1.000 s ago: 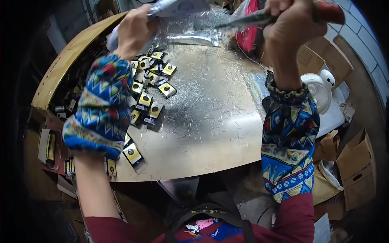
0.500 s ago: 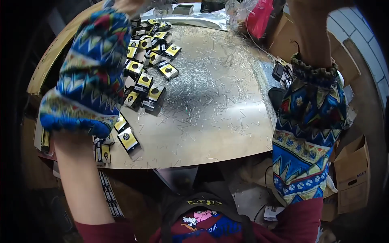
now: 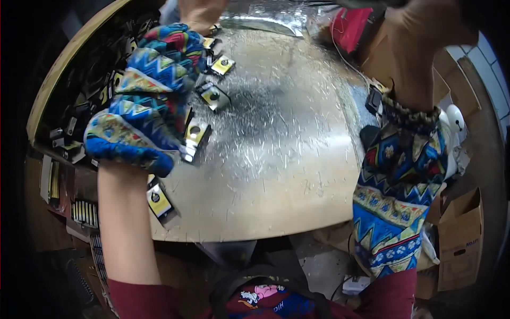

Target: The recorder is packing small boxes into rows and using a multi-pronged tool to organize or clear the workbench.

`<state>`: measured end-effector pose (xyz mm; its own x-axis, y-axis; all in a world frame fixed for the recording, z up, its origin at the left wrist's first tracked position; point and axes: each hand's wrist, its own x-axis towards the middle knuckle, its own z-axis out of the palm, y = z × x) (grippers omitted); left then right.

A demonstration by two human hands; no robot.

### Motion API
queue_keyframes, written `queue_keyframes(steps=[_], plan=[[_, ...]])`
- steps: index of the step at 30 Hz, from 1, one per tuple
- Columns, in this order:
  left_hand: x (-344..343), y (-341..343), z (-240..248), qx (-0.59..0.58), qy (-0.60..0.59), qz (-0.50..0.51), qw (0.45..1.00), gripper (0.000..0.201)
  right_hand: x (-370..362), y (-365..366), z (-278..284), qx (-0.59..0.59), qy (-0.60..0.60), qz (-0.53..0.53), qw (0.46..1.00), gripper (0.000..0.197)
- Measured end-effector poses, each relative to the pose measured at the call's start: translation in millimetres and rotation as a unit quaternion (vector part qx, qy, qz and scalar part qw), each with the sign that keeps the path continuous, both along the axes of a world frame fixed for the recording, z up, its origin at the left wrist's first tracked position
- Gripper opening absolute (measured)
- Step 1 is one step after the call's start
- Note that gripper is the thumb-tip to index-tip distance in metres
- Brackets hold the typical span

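My left hand (image 3: 199, 15) reaches to the far end of the round scratched metal table (image 3: 276, 159). It is cut off by the top edge, next to a crinkled silver foil sheet (image 3: 265, 16), and its grip is hidden. My right hand (image 3: 427, 32) is raised at the top right, fingers closed round a dark tool (image 3: 372, 3) that runs out of the frame. Both forearms wear zigzag-patterned sleeve covers. Several small yellow-and-black packets (image 3: 213, 97) lie under and beside my left forearm, and one packet (image 3: 159, 202) hangs off the near edge.
A red bag (image 3: 350, 26) sits at the far right of the table, with a small black device (image 3: 374, 98) on the right rim. A white object (image 3: 454, 119) and cardboard boxes (image 3: 459, 239) stand on the floor to the right. Stacked packets fill dark shelves (image 3: 79, 143) on the left.
Both hands have risen toward the top edge and are now partly cut off. The foil bag and red-handled tool, plain a second ago, are now mostly out of view.
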<state>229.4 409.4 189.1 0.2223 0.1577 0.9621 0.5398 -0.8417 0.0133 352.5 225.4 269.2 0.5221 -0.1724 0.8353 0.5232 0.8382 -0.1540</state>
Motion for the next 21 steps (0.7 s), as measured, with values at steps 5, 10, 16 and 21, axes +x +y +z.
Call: queue_keyframes(steps=[5,10,16,21], plan=[[3.7,66.4,-35.3,-0.444,0.187,-0.039,0.875,0.081,62.4,45.5,-53.1,0.006,0.024,0.052,0.998,0.03],[-17.5,12.0,-83.1,-0.246,0.385,-0.072,0.887,0.055,91.8,44.6,-121.5,-0.036,0.176,0.019,0.984,0.024],[-68.4,-38.3,-113.8,-0.28,0.642,-0.092,0.708,0.061,149.5,59.2,-220.4,-0.114,0.402,0.021,0.908,0.032],[-86.5,-14.0,-106.0,-0.104,0.511,-0.074,0.85,0.046,152.0,37.5,-282.0,-0.381,0.553,0.303,0.676,0.043]])
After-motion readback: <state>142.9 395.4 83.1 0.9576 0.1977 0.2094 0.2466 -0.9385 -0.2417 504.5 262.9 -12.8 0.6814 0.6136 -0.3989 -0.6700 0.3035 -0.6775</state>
